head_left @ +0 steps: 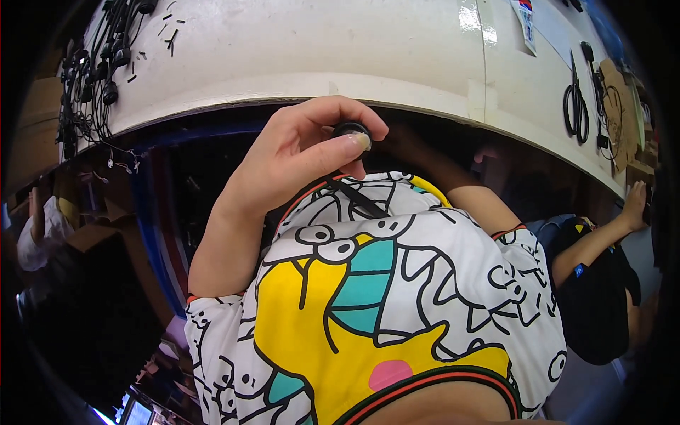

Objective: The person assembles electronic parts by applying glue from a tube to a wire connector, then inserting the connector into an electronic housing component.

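Observation:
My left hand (pixel 301 145) is raised just in front of the table's near edge, with thumb and fingers closed round a small round black part (pixel 349 129). A black cable (pixel 360 200) runs below it across my patterned shirt, and seems to belong to that part. My right forearm (pixel 478 202) reaches into the dark below the table edge. Shadow hides most of my right hand (pixel 407 144), so its fingers and anything in them cannot be made out.
On the white table (pixel 297 49), black cables with connectors (pixel 99 71) lie bunched at the far left, near small black scraps (pixel 172 41). Black-handled scissors (pixel 576 106) and another black cable (pixel 602 99) lie at the right. A co-worker's arm (pixel 595 244) rests near the right edge.

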